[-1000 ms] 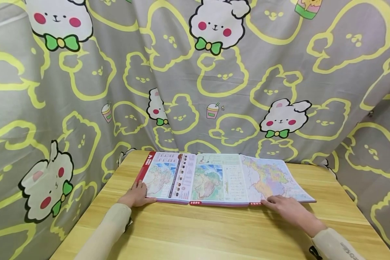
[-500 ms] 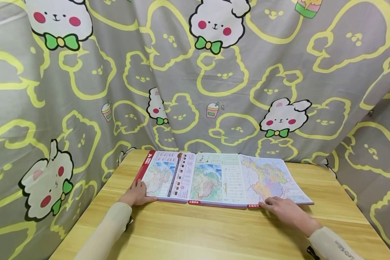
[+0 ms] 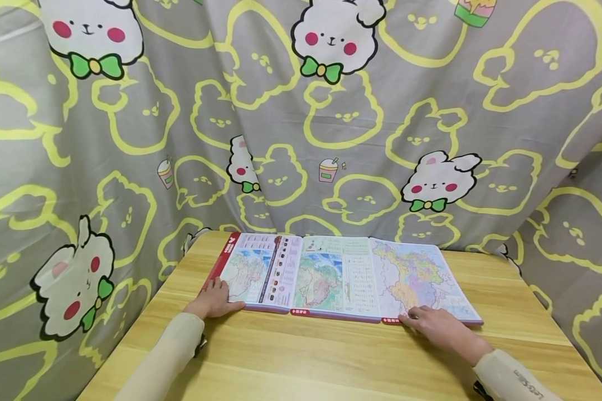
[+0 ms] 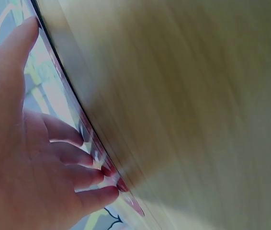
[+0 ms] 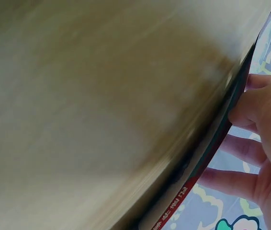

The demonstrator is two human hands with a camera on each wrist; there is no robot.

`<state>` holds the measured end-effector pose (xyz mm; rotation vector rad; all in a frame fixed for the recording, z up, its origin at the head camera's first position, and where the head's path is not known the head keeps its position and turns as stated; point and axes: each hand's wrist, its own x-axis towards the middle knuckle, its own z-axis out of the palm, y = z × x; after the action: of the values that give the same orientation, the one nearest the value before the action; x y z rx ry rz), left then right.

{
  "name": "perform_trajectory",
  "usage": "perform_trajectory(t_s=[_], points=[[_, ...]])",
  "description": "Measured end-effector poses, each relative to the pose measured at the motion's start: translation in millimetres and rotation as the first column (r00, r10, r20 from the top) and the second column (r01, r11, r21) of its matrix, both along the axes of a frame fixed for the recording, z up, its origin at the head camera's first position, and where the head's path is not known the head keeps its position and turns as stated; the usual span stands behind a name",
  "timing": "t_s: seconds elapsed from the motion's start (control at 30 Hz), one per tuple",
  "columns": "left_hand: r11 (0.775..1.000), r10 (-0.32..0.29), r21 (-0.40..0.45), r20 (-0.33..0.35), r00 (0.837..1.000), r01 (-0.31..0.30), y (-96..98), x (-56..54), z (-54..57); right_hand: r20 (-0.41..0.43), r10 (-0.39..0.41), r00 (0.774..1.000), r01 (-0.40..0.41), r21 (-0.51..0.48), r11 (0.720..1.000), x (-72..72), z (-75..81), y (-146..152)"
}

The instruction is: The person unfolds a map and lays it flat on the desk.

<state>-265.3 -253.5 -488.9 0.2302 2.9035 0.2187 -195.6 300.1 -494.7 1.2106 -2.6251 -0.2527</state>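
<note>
A fold-out map with three printed panels lies spread on the wooden table, a red strip along its left side and red labels on its near edge. My left hand rests on its near left corner, thumb along the near edge; in the left wrist view the left hand's fingers reach over the sheet with gaps between them. On the right panel, my right hand lies across the near edge. The right wrist view has the right thumb at that edge and the other fingers extended over the print.
Behind the table and along both sides hangs a grey curtain with yellow outlines and white cartoon animals. The map's far edge lies close to it. Bare wood shows between my forearms.
The map's right panel has come down flatter, its near right corner lower in view. My right hand has shifted slightly toward me and left with it; the left hand has barely moved.
</note>
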Motion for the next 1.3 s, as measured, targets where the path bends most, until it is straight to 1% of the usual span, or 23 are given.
perform_trajectory(t_s=[0.13,0.23,0.33,0.67,0.9,1.03,1.3], points=[[0.999,0.044,0.007,0.019,0.999,-0.044,3.5,0.3,0.7,0.011,-0.004,1.000,0.004,-0.003,1.000,-1.5,-1.9,-0.2],[0.997,0.076,0.013,0.034,0.997,-0.076,4.9,0.2,1.2,0.008,0.008,1.000,-0.008,-0.016,1.000,-2.1,-2.8,-0.4],[0.996,0.092,0.012,0.045,0.995,-0.093,5.6,0.8,2.0,0.005,0.019,1.000,-0.018,-0.027,0.999,-2.4,-3.3,-0.6],[0.995,0.102,0.013,0.056,0.993,-0.103,6.8,-0.4,0.0,-0.002,0.020,1.000,-0.020,-0.037,0.999,-2.2,-5.2,0.4],[0.995,0.102,0.010,0.063,0.993,-0.103,8.6,-0.2,-1.3,0.040,-0.014,0.999,0.016,-0.045,0.999,-1.0,-7.6,1.2],[0.995,0.102,0.005,0.067,0.993,-0.102,8.6,0.3,-1.1,0.057,-0.015,0.998,0.019,-0.056,0.998,0.0,-7.2,0.5],[0.996,0.093,0.005,0.045,0.995,-0.094,7.4,0.2,-0.4,0.018,-0.010,1.000,0.011,-0.060,0.998,0.6,-5.3,0.5]])
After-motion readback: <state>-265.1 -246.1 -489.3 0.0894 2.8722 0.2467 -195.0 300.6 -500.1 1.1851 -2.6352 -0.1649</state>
